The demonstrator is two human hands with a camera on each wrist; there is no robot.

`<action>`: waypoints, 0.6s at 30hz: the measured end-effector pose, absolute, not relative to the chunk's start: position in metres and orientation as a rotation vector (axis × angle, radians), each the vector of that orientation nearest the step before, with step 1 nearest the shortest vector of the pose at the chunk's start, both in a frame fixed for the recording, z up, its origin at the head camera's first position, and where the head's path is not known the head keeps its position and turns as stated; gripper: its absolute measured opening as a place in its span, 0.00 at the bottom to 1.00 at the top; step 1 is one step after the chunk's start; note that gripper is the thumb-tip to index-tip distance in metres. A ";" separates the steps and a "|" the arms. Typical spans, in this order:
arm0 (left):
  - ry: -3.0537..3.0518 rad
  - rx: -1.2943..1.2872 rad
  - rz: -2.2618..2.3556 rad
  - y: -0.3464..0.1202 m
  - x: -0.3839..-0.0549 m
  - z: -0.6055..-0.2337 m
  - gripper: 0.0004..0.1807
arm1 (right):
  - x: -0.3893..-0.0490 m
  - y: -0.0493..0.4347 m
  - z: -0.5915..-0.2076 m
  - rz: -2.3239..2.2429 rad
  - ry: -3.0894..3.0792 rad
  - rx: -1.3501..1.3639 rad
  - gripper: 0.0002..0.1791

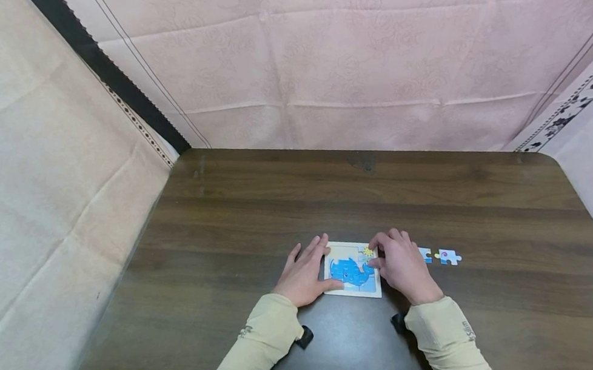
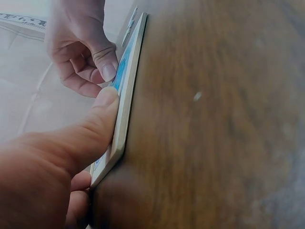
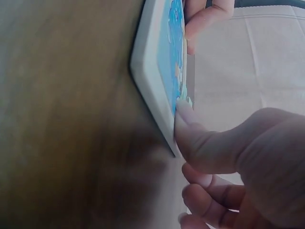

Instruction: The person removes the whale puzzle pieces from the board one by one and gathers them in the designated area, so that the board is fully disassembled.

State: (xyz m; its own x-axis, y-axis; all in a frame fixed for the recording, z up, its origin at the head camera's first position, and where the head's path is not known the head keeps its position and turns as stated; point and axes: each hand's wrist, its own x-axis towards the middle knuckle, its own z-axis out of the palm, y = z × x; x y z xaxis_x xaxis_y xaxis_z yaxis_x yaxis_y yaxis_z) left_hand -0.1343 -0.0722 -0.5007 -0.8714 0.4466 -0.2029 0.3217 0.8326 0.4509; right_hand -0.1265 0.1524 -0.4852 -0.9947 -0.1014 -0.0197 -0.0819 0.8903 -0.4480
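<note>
Cloth (image 1: 348,57): pale, hung behind and at both sides.

Table (image 1: 214,231): dark, wood-grained; we judge its smooth-looking top could let things slide under a hard sideways push.

Left hand (image 1: 303,279): fingers straight, thumb spread apart from them, both resting on the left side of the puzzle (image 1: 346,272); should this brace ease, the far side may skid or tip.

Right hand (image 1: 404,265): thumb and index pinched, as far as we can tell, on a green piece (image 3: 184,91).

Puzzle: framed, blue animal, flat on the table between the hands.

Loose pieces (image 1: 449,257): two, just right of the right hand, the nearer partly hidden; a swing of the knuckles could scatter them.

Green piece: tilted up at the puzzle's right side; pressed at this slant, we think, its tabs could jam or lift neighbours.
</note>
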 end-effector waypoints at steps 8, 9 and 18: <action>2.716 0.587 0.585 -0.073 -0.135 -0.502 0.51 | -0.126 0.152 -0.485 -0.775 2.986 -0.120 0.17; 2.715 0.586 0.585 -0.073 -0.135 -0.503 0.51 | -0.126 0.152 -0.485 -0.784 2.983 -0.123 0.17; 2.718 0.595 0.583 -0.073 -0.137 -0.505 0.51 | -0.126 0.152 -0.488 -0.841 2.953 -0.131 0.17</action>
